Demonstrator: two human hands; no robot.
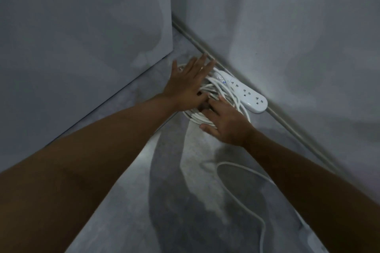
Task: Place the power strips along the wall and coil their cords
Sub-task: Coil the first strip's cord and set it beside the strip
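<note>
Lying on the grey floor (pixel 164 201) in a corner, the coiled cord (pixel 221 88) was covered by both hands. The left hand (pixel 186 83) was laid palm down over the far-left part of the coil. Its fingers (pixel 205 65) were held straight and spread, released, with nothing gripped. Their tips were extended past the coil's far edge, close to the foot of the wall (pixel 298 26).

The right hand (pixel 226 124) was laid over the near-right part of the coil. Its fingers (pixel 213 112) were loosely extended and pointed inward to the coil's middle, close against the heel of the left hand. The thumb was stretched out along the nearest loops. No loop was seen to be pinched, though the right fingertips were partly lost in shadow.

The white power strip (pixel 247 93) was set flat against the foot of the wall, sockets turned up. It was found just right of the left fingertips and just beyond the right fingertips. Its left end was overlapped by the coil's loops. A thin rail (pixel 287 127) was seen along the wall's base behind the strip.

A loose length of cord (pixel 242 173) was trailed over the floor, nearer than the right wrist and well apart from all the fingers. A plain grey panel (pixel 82 37) was seen left of the left hand.
</note>
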